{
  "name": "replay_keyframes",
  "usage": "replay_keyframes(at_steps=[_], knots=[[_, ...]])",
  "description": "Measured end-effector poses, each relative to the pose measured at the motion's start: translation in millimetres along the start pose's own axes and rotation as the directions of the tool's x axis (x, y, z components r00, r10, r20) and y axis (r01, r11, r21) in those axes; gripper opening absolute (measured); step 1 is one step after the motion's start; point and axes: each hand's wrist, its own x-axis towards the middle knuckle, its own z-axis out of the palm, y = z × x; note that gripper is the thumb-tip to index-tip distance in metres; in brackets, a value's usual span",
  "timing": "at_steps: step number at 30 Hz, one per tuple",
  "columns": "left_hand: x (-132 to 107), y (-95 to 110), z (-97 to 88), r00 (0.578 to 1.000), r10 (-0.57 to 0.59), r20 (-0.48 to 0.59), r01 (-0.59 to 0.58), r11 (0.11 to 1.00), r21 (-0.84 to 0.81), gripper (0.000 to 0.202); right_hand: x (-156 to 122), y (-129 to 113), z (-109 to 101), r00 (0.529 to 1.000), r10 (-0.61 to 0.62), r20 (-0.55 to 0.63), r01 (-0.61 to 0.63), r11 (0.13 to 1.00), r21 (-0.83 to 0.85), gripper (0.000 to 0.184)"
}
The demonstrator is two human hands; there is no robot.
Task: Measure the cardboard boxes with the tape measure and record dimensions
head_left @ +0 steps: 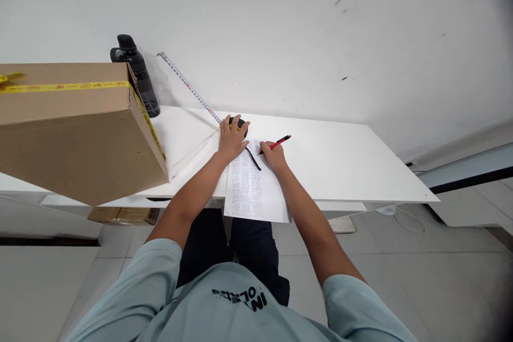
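My left hand (231,140) is closed over a black and yellow tape measure (240,127) at the top of a sheet of paper. Its blade (188,85) sticks out up and to the left, with the hooked end close to the wall, and a black wrist strap lies across the paper. My right hand (273,155) grips a red and black pen (280,142), its tip near the sheet's upper part. Rows of handwriting cover much of the paper (276,203), whose lower edge hangs over the table's front edge.
A large cardboard box (76,149) with yellow tape stands at the left of the white table (340,165). Behind it is a dark water bottle (140,77). A white wall runs along the back, and a smaller carton (122,216) lies below the table.
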Motion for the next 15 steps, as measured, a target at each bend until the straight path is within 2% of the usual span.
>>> replay_keyframes(at_steps=[4, 8, 11, 15], knots=[[2, -3, 2.5, 0.995, 0.08, -0.053, -0.081, 0.996, -0.024, 0.051, 0, 1, 0, 1.0, 0.003, 0.004, -0.003, 1.0, 0.003, 0.041], [0, 2, 0.0, 0.978, 0.198, -0.063, -0.201, 0.979, -0.036, 0.034, 0, 1, 1, 1.0, 0.0, -0.012, 0.001, 1.0, 0.015, 0.041], [-2, 11, -1.0, 0.949, 0.315, -0.02, -0.315, 0.948, -0.037, 0.025, 1, 2, 1, 0.999, -0.008, -0.036, 0.009, 1.0, 0.026, 0.042], [-1, 22, 1.3, 0.898, 0.437, 0.051, -0.436, 0.9, -0.031, 0.029, 2, 4, 2, 0.999, -0.014, -0.047, 0.015, 0.999, 0.031, 0.042]])
